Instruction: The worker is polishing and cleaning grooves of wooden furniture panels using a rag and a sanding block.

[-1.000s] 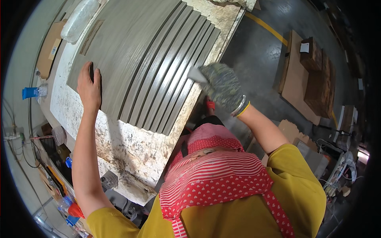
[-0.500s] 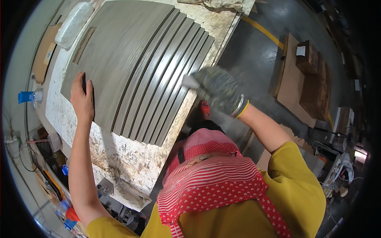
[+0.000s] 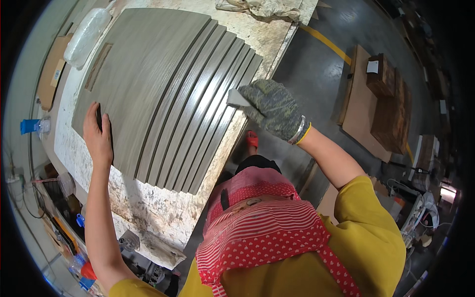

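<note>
Gray wood-grain panels (image 3: 148,59) lie fanned in an overlapping stack, their stepped edges toward the right. My bare left hand (image 3: 99,136) rests at the near left edge of the top panel, thumb and fingers apart. A patterned knit glove covers my right hand (image 3: 274,110), which is closed on a small pale block (image 3: 238,98). That block is at the right edge of the lowest panels; whether it touches them is hard to tell. The exact kind of block does not show.
The stack lies on a stained white worktable (image 3: 163,213). A crumpled cloth (image 3: 262,9) is at its far edge, and a plastic-wrapped bundle (image 3: 88,37) sits at the left. Brown boxes (image 3: 391,109) stand on the floor to the right.
My right hand, blurred before, now shows sharply in nearly the same place with the pale block. The panels and my left hand appear slightly lower and farther left in the picture.
</note>
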`<state>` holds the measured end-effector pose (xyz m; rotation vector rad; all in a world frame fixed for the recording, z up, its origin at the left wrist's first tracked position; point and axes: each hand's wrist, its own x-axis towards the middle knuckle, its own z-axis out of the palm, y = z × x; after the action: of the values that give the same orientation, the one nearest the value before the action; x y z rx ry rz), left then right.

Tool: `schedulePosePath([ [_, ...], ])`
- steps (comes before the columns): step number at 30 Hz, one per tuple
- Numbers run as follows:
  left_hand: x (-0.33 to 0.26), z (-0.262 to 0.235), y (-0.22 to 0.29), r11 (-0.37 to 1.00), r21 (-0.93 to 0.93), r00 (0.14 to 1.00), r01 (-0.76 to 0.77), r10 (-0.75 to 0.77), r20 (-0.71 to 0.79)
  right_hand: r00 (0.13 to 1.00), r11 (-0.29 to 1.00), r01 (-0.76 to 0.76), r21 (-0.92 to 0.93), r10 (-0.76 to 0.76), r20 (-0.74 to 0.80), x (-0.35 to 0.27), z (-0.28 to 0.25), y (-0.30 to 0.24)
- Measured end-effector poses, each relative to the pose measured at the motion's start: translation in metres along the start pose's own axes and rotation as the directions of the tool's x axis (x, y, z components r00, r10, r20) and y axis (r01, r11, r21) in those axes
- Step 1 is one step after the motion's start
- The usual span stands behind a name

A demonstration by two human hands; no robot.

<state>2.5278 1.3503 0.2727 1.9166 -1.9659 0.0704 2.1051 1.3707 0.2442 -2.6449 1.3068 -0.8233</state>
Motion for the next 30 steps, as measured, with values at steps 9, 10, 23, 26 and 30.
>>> schedulePosePath([
  [9, 0.0, -0.001, 0.001, 0.998, -0.051, 1.0, 0.023, -0.022, 0.013, 0.969, 0.981, -0.192, 0.031, 0.184, 0.167, 0.009, -0.01, 0.016],
  [10, 0.001, -0.003, 0.002, 0.998, -0.053, 0.999, 0.03, -0.029, 0.017, 0.968, 0.98, -0.195, 0.029, 0.187, 0.167, 0.009, -0.008, 0.026],
  [23, 0.001, -0.001, 0.004, 0.998, -0.061, 1.0, 0.02, -0.018, 0.02, 0.981, 0.975, -0.182, -0.13, 0.17, -0.096, 0.017, -0.013, 0.062],
  [26, 0.0, -0.005, 0.004, 0.999, -0.036, 0.999, 0.016, -0.015, 0.029, 0.996, 0.991, -0.092, -0.102, 0.089, -0.029, 0.015, -0.007, 0.074],
  [30, 0.0, -0.002, 0.001, 0.998, -0.066, 1.0, 0.008, -0.006, 0.026, 0.967, 0.963, -0.223, -0.148, 0.199, -0.159, 0.017, -0.01, 0.085],
])
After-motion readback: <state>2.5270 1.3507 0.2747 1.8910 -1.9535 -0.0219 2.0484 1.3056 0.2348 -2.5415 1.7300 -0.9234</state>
